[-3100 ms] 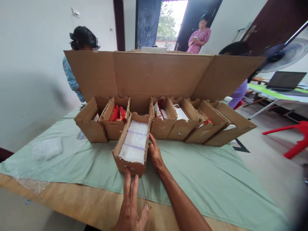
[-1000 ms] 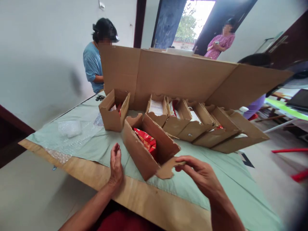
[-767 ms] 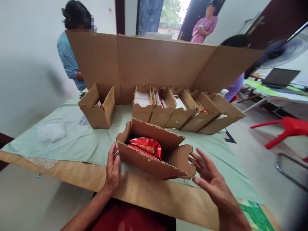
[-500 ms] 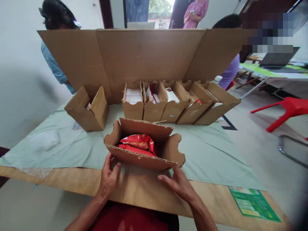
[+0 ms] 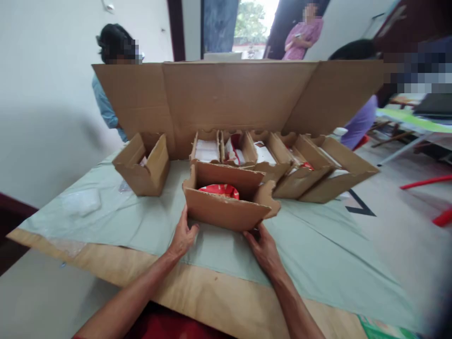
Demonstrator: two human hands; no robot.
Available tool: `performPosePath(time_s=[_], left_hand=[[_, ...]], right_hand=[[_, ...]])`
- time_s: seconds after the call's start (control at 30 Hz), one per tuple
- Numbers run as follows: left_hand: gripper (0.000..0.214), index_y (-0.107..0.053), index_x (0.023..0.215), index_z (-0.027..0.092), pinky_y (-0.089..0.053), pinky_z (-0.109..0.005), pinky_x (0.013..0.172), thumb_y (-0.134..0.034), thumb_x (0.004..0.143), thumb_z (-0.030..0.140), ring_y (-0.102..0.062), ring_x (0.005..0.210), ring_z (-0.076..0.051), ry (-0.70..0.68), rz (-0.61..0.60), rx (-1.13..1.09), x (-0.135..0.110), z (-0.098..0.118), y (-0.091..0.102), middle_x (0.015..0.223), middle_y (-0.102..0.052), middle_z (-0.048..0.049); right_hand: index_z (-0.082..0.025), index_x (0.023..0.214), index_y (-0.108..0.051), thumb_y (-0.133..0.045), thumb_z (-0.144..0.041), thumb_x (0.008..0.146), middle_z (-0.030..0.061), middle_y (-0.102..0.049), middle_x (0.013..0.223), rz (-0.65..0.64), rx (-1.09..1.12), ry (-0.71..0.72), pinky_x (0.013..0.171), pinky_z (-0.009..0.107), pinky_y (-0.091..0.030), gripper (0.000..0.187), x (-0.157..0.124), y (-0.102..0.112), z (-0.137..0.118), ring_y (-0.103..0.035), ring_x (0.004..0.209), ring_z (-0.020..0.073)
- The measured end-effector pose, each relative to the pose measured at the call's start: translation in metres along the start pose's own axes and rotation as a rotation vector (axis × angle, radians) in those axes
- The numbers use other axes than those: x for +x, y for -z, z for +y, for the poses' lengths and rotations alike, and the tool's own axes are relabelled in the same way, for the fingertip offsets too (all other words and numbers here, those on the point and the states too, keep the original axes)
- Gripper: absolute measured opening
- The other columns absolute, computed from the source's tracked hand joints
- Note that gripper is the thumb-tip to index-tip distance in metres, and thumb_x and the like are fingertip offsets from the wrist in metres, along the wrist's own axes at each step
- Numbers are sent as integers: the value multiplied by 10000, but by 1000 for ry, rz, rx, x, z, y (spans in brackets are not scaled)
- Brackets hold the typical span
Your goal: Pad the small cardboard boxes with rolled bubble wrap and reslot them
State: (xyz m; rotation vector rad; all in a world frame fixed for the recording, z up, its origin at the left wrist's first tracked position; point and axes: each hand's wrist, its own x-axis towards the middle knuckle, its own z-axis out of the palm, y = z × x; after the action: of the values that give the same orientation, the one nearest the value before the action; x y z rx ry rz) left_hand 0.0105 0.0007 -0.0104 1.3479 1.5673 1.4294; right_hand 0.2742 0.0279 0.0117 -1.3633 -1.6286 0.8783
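A small open cardboard box lies crosswise on the green cloth, with a red packet inside. My left hand presses against its near left corner, fingers and thumb on the cardboard. My right hand touches the near right bottom edge, fingers curled at the box. Behind it a row of several similar boxes stands against a large cardboard sheet.
One separate box stands to the left. Bubble wrap lies at the table's left end. A person in blue stands behind the sheet, another in purple sits right, a third is at the doorway.
The box with white padding went back into the row. I pulled out the box with the red packet, turned it crosswise, and now both hands push it away across the cloth.
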Motion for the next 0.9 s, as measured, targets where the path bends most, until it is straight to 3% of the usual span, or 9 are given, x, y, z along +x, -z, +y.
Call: performPosePath(time_s=[0.2,0.3,0.4,0.47,0.5,0.57,0.73,0.8,0.9], left_hand=[[811,-359,1551,91,-346,-496,1225,-609,789,206,-432,1468,-323,52,-32,75,-21,-3,15,1582,-446,-203],[770,-402,1549,147,-366,-493,1214,-583,801,185,-449,1463,-288,-34,-202,167,-45,2,41,1580,-462,-174],[536,-662,1326,229,-467,-458,1132,-569,801,182,-559,1371,-259,-163,-377,281,-63,3,83,1492,-582,-114],[342,-769,1084,236,-553,-409,1017,-567,809,213,-683,1193,-242,-159,-253,384,-61,1,120,1302,-718,-100],[286,-778,1006,240,-577,-390,968,-570,808,237,-720,1092,-232,-118,-82,473,-55,1,140,1171,-768,-85],[288,-748,1019,214,-571,-433,960,-533,832,264,-703,1082,-257,-43,96,566,-36,0,183,1122,-762,-104],[234,-681,970,181,-459,-523,1073,-540,793,241,-603,1148,-314,120,377,807,18,-2,278,1088,-686,-121],[218,-673,968,151,-393,-558,1120,-590,785,233,-574,1170,-335,173,441,887,33,-2,299,1082,-656,-134],[265,-661,1038,118,-341,-590,1143,-654,801,238,-507,1266,-368,216,461,964,49,-5,309,1190,-612,-136]], right_hand=[[-232,913,-617,-597,-547,780,74,-753,826,67,-200,7,649,373,-544,342,5,3,13,-689,703,264],[-239,892,-628,-583,-569,774,80,-763,805,75,-255,6,614,369,-530,354,10,4,16,-694,688,277],[-247,894,-634,-575,-574,764,83,-771,813,81,-294,-3,609,375,-526,356,11,4,17,-706,711,296],[-252,889,-628,-567,-569,754,83,-766,805,77,-315,-19,605,378,-518,349,11,4,17,-706,712,304],[-254,884,-623,-561,-566,751,83,-760,795,78,-327,-29,603,380,-511,345,11,4,17,-703,709,306],[-253,874,-612,-546,-554,743,84,-746,776,75,-346,-45,614,386,-502,334,11,3,16,-694,704,306],[-242,889,-601,-555,-551,703,93,-739,809,71,-335,-90,657,402,-495,364,12,0,16,-685,734,308],[-239,892,-606,-566,-566,698,92,-738,817,73,-323,-104,661,400,-494,383,12,0,16,-684,743,306],[-234,886,-610,-577,-562,701,79,-725,791,82,-309,-105,652,387,-494,379,11,-1,16,-668,709,281]])
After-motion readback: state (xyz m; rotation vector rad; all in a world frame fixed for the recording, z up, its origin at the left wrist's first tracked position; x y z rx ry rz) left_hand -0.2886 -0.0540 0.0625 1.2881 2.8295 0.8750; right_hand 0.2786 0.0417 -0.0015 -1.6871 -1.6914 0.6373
